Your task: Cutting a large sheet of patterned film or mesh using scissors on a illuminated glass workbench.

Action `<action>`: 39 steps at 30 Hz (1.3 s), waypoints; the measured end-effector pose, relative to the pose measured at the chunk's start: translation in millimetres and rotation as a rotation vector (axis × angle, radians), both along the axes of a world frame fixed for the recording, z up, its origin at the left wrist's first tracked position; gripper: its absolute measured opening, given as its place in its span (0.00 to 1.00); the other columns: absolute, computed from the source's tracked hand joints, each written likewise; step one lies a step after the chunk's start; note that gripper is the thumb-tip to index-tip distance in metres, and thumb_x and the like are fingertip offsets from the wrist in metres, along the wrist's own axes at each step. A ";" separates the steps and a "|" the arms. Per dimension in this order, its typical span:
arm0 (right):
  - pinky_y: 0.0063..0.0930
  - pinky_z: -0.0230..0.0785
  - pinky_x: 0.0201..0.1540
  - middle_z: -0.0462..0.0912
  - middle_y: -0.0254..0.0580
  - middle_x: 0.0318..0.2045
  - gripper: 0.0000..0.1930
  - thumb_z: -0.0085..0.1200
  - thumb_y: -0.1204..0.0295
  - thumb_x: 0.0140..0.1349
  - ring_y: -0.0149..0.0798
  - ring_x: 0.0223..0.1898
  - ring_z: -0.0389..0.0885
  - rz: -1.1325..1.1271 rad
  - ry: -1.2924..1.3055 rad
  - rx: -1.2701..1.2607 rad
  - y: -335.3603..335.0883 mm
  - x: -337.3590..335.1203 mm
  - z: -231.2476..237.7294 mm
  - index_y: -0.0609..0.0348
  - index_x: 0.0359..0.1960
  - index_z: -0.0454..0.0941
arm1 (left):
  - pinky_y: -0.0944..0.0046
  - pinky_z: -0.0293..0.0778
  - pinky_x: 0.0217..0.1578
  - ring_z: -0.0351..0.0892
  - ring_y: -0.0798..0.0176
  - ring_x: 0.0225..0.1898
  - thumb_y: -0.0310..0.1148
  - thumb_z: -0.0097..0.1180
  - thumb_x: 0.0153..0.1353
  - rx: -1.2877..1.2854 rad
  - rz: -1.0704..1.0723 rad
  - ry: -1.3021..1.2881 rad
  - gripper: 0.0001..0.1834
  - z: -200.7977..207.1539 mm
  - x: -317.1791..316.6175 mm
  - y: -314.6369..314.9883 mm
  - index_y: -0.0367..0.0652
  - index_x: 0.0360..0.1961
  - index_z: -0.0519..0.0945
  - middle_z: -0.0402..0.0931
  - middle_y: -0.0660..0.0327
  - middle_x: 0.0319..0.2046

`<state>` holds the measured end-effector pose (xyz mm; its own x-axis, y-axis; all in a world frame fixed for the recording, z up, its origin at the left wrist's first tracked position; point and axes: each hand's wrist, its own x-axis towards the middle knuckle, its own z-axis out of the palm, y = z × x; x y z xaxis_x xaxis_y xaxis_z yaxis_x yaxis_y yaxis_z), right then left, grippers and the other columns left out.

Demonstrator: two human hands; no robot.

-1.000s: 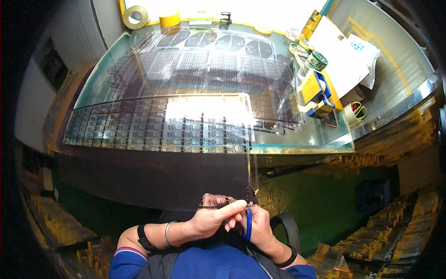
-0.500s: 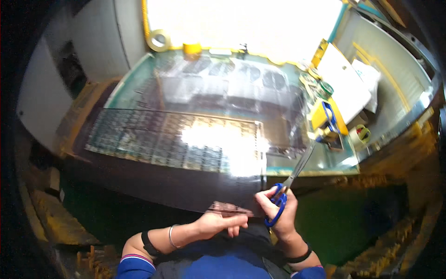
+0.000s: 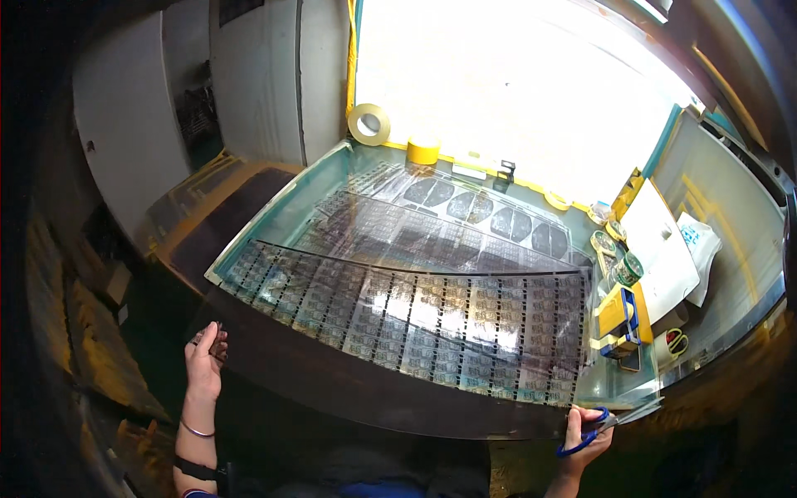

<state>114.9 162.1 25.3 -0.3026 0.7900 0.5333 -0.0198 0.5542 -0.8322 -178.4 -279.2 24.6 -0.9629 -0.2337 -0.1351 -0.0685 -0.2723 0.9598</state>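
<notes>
Film sheet is overhanging near edge of bench.
Right hand is gripping blue-handled scissors by the bench's near-right corner; left hand is clutching a small dark piece off its near-left corner.

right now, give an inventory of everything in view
Blue scissors: 1, blue and silver, lower right
Small piece: 1, dark, lower left
Patterned sheet: 1, dark, table front
Oval-patterned sheet: 1, grey, table back
Table: 1, teal, middle
Tape rolls: several, cream, yellow, green, table edges
Tape dispenser: 1, yellow and blue, right
Green scissors: 1, green handles, right
Bag: 1, white, right
Bright panel: 1, white, back
Left fingers: 1 set, lower left
Right fingers: 1 set, lower right
</notes>
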 end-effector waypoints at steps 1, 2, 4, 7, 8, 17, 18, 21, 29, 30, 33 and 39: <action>0.18 0.65 0.35 0.72 0.35 0.25 0.10 0.53 0.83 0.49 0.25 0.27 0.71 -0.012 0.000 -0.004 1.9 5.0 -2.3 0.59 0.25 0.63 | 0.76 0.65 0.21 0.70 0.75 0.21 0.37 0.55 0.53 -0.026 -0.031 0.007 0.07 6.0 -0.3 4.2 0.45 0.29 0.75 0.74 0.67 0.23; 0.18 0.66 0.35 0.72 0.35 0.25 0.10 0.53 0.83 0.49 0.25 0.27 0.71 -0.026 0.000 -0.007 4.2 9.3 -3.3 0.59 0.25 0.63 | 0.76 0.64 0.21 0.70 0.75 0.20 0.37 0.55 0.54 -0.051 -0.064 0.013 0.08 11.9 -0.8 10.2 0.45 0.29 0.75 0.74 0.67 0.23; 0.29 0.69 0.38 0.71 0.40 0.22 0.12 0.55 0.83 0.47 0.32 0.27 0.75 -0.086 0.009 -0.055 5.1 14.5 -5.3 0.59 0.24 0.61 | 0.77 0.64 0.20 0.70 0.74 0.19 0.38 0.52 0.55 -0.108 -0.086 0.000 0.11 24.7 -3.3 17.0 0.43 0.34 0.74 0.73 0.66 0.23; 0.28 0.69 0.39 0.71 0.39 0.23 0.12 0.55 0.82 0.47 0.33 0.28 0.75 -0.096 -0.025 -0.043 4.5 20.2 -6.8 0.60 0.24 0.62 | 0.77 0.63 0.19 0.70 0.74 0.19 0.37 0.51 0.56 -0.108 -0.150 0.004 0.10 20.2 -15.0 3.1 0.43 0.36 0.74 0.74 0.66 0.23; 0.28 0.69 0.39 0.71 0.39 0.23 0.12 0.55 0.82 0.47 0.33 0.28 0.75 -0.102 -0.026 -0.043 4.2 22.9 -6.7 0.60 0.24 0.62 | 0.77 0.63 0.19 0.70 0.74 0.19 0.37 0.51 0.56 -0.108 -0.157 0.003 0.10 19.4 -15.6 5.0 0.43 0.36 0.74 0.74 0.66 0.23; 0.19 0.64 0.34 0.69 0.33 0.22 0.08 0.53 0.81 0.50 0.25 0.25 0.67 -0.186 -0.085 0.030 -1.7 29.0 -4.6 0.62 0.24 0.65 | 0.79 0.64 0.19 0.71 0.76 0.21 0.34 0.49 0.58 -0.259 -0.140 0.188 0.12 26.1 -10.0 10.7 0.38 0.41 0.74 0.76 0.63 0.27; 0.19 0.64 0.34 0.69 0.34 0.22 0.08 0.53 0.80 0.51 0.25 0.25 0.67 -0.176 -0.075 0.009 -1.7 29.3 -6.1 0.62 0.24 0.65 | 0.79 0.64 0.19 0.71 0.76 0.21 0.34 0.49 0.58 -0.256 -0.131 0.204 0.13 27.0 -9.5 8.0 0.38 0.41 0.74 0.76 0.63 0.26; 0.19 0.64 0.34 0.69 0.34 0.22 0.08 0.52 0.80 0.51 0.25 0.25 0.67 -0.163 -0.072 0.012 -3.7 29.4 -7.8 0.62 0.24 0.64 | 0.79 0.64 0.20 0.71 0.76 0.21 0.34 0.50 0.58 -0.216 -0.103 0.217 0.12 25.9 -8.2 4.3 0.39 0.41 0.74 0.76 0.64 0.27; 0.17 0.64 0.29 0.70 0.32 0.21 0.07 0.53 0.80 0.51 0.24 0.23 0.67 -0.177 -0.087 -0.026 3.4 38.4 -13.8 0.62 0.26 0.66 | 0.78 0.64 0.20 0.71 0.76 0.21 0.35 0.50 0.58 -0.235 -0.120 0.292 0.12 33.4 -11.3 11.0 0.39 0.40 0.75 0.76 0.63 0.26; 0.17 0.64 0.29 0.70 0.32 0.21 0.07 0.53 0.80 0.51 0.24 0.23 0.67 -0.199 -0.097 -0.018 5.7 35.3 -9.5 0.62 0.26 0.66 | 0.79 0.63 0.20 0.70 0.77 0.21 0.35 0.50 0.58 -0.248 -0.125 0.299 0.12 37.2 -12.8 16.7 0.39 0.40 0.75 0.76 0.63 0.26; 0.20 0.64 0.32 0.72 0.34 0.22 0.09 0.56 0.77 0.50 0.27 0.25 0.69 -0.158 -0.073 0.087 17.8 15.8 11.8 0.61 0.23 0.66 | 0.79 0.62 0.21 0.69 0.78 0.23 0.35 0.50 0.58 -0.279 -0.155 0.308 0.13 45.7 -28.1 21.1 0.39 0.41 0.75 0.76 0.65 0.26; 0.15 0.63 0.30 0.72 0.32 0.22 0.08 0.55 0.76 0.52 0.23 0.24 0.69 -0.030 -0.100 0.116 52.7 -25.8 43.1 0.61 0.23 0.67 | 0.77 0.65 0.24 0.71 0.76 0.25 0.34 0.50 0.58 -0.323 -0.219 0.370 0.14 64.3 -72.6 63.9 0.37 0.42 0.75 0.76 0.64 0.29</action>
<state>89.1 214.8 68.4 -0.3358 0.7345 0.5897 0.0779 0.6456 -0.7597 -251.0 -215.2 88.9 -0.9633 0.0043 0.2682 0.2682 0.0231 0.9631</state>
